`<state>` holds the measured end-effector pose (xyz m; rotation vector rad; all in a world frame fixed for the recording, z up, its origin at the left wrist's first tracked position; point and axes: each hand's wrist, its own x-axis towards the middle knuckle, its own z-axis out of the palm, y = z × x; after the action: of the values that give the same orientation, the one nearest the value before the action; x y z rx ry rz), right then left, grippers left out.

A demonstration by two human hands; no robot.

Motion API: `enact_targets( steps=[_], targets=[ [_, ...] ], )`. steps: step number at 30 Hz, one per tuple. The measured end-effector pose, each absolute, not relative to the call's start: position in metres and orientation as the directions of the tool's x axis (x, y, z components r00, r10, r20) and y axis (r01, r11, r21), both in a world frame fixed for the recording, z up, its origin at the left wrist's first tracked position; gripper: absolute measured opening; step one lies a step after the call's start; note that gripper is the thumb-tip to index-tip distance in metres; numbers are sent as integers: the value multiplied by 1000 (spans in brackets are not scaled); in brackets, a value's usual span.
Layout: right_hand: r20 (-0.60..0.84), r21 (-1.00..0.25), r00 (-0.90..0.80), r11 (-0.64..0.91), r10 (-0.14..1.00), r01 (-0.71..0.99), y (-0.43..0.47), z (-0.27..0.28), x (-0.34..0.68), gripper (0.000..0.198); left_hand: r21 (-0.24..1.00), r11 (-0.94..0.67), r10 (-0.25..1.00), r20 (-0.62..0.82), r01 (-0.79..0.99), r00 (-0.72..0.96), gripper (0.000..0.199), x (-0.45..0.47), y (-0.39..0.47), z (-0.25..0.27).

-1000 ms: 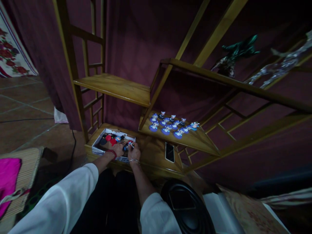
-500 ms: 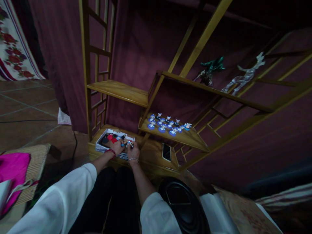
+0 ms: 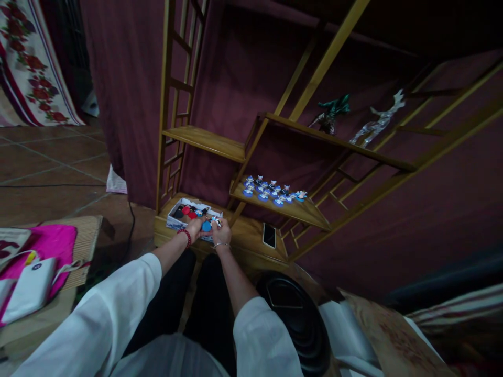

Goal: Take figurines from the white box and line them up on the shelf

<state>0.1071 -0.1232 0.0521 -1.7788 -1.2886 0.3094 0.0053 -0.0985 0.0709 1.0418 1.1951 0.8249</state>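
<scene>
Over the front right part of an open cardboard box (image 3: pixel 175 222), my two hands are close together. My left hand (image 3: pixel 194 228), with a red bead bracelet, is closed on a round blue base (image 3: pixel 206 226). My right hand (image 3: pixel 222 232), wearing a thin bangle, pinches a small white-and-dark figurine (image 3: pixel 215 222) beside that base; whether the two parts touch I cannot tell. Inside the box lie red discs (image 3: pixel 192 215), dark discs (image 3: pixel 178 214) and other small figure parts. Several finished-looking figurines on blue bases (image 3: pixel 264 195) stand in rows on the shelf to the right.
The wooden display rack (image 3: pixel 212 144) has stepped shelves and slanting posts. A phone (image 3: pixel 269 234) lies on its lowest board. Higher up stand a green figure (image 3: pixel 332 112) and a clear deer ornament (image 3: pixel 379 120). A black stool (image 3: pixel 294 319) is near my right knee; a woven bench (image 3: pixel 84 238) is at left.
My left hand has lifted the blue base out of the box and brought it beside the figurine in my right hand. The camera view has shifted left.
</scene>
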Motion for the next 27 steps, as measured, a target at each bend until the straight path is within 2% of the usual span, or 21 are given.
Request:
enact_targets(
  steps=[5,10,19,27],
  targets=[
    [259,-779,447,-88,856,620,-133,47,108,26,887,424,896,-382,-183,225,20,5,-111,72],
    [263,-812,471,-70,842,580,-137,41,114,26,838,463,882,-404,-289,242,7,11,-116,70],
    [254,-817,509,-100,822,568,-145,35,126,27,801,485,873,-420,-350,249,1,24,-123,65],
    [270,-821,528,-94,805,563,-146,37,128,27,806,495,868,-442,-325,226,8,28,-119,58]
  ],
)
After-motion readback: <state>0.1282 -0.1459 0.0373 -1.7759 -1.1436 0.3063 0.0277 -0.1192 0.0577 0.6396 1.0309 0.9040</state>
